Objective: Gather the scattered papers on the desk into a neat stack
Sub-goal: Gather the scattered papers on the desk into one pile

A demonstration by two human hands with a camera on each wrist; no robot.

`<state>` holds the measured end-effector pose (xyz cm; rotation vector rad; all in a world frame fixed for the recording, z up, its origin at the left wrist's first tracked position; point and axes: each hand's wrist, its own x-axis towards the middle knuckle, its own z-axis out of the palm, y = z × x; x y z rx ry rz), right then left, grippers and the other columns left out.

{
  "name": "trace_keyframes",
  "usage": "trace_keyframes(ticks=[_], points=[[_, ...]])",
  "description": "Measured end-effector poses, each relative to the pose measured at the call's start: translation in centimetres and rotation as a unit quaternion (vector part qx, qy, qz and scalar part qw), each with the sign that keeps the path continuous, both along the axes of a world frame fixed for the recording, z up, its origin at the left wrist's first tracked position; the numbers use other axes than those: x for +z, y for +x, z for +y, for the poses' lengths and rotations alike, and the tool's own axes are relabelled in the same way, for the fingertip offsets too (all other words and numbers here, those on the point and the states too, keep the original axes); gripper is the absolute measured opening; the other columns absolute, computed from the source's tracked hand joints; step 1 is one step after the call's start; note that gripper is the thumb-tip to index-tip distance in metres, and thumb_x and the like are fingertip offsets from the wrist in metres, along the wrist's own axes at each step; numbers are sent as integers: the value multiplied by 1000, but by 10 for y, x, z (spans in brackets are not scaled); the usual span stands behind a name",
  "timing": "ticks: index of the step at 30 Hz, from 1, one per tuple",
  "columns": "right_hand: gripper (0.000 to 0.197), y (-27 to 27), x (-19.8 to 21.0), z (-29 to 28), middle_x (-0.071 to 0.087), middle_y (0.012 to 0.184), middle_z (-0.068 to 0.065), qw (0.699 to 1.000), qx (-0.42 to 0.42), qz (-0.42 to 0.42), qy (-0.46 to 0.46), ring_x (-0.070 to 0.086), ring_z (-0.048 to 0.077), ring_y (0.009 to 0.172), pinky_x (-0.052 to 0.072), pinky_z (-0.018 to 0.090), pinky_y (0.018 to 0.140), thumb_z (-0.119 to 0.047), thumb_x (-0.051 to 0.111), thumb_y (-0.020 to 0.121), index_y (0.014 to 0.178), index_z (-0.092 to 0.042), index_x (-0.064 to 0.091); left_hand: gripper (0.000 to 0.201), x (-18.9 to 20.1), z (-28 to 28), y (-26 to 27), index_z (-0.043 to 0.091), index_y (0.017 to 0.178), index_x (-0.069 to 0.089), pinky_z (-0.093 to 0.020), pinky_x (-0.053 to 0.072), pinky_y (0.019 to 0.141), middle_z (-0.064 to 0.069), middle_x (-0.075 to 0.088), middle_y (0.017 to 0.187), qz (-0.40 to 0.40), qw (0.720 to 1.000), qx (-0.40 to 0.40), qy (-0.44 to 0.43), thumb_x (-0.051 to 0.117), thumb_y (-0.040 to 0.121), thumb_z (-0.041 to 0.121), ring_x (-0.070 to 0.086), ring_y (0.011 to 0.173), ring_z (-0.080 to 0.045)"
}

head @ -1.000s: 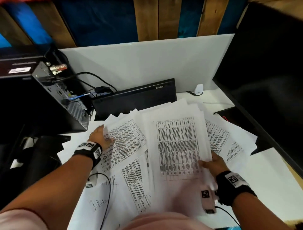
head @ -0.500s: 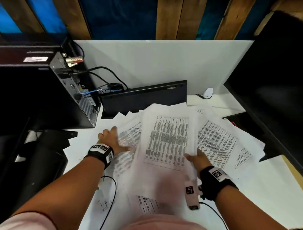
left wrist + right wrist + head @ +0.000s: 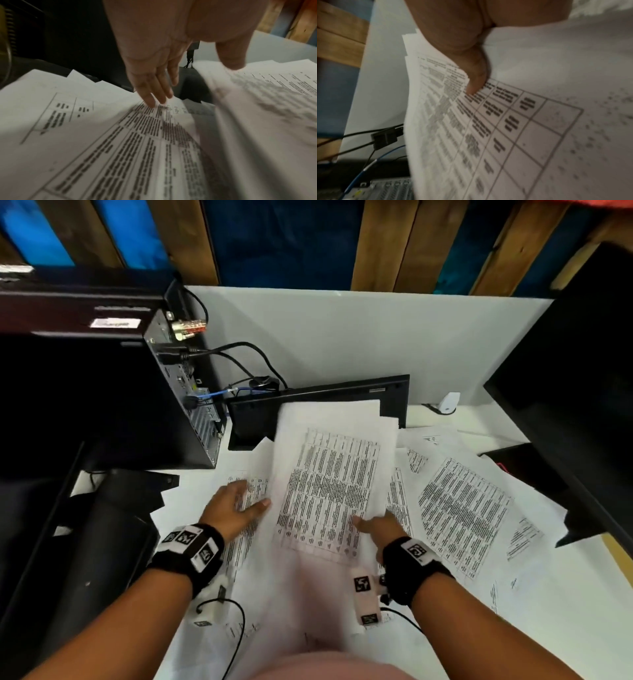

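My right grip [image 3: 376,529] pinches raised paper bundle [image 3: 329,484]; my left grip [image 3: 233,508] lies released, flat on loose sheets [image 3: 239,546] at counter's [image 3: 565,611] left edge.

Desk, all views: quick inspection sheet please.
Surface: white desk, mostly under paper.
Job's things: lifted sheaf; loose sheets fanned right, more lying left.
Clutter: black keyboard propped behind; computer case left.
Grips: right hand pinches sheaf, thumb on top; left hand flat on sheets, fingers straight.
Cables: black and blue leads at case; wrist wire.
Surroundings: white divider, wood and blue wall.
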<state>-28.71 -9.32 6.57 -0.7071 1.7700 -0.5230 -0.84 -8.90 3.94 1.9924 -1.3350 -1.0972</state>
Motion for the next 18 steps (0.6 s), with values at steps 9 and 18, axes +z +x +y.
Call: trace_keyframes(ticks=[9, 18], points=[[75, -29, -8, -4, 53, 132, 12, 985, -7, 163, -59, 53, 30, 118, 45, 44, 97, -48, 77, 71, 132, -18, 44, 52, -29, 40, -16, 0, 130, 50, -36, 39, 100, -15, 61, 120, 263, 958, 104, 55, 63, 81, -12, 57, 111, -27], [31, -77, -15, 11, 66, 111, 18, 982, -37, 184, -26, 61, 26, 78, 53, 34, 77, -20, 65, 88, 113, -3, 56, 51, -57, 57, -16, 4, 128, 48, -43, 42, 96, -20, 64, 115, 162, 971, 149, 90, 67, 81, -5, 58, 110, -36]])
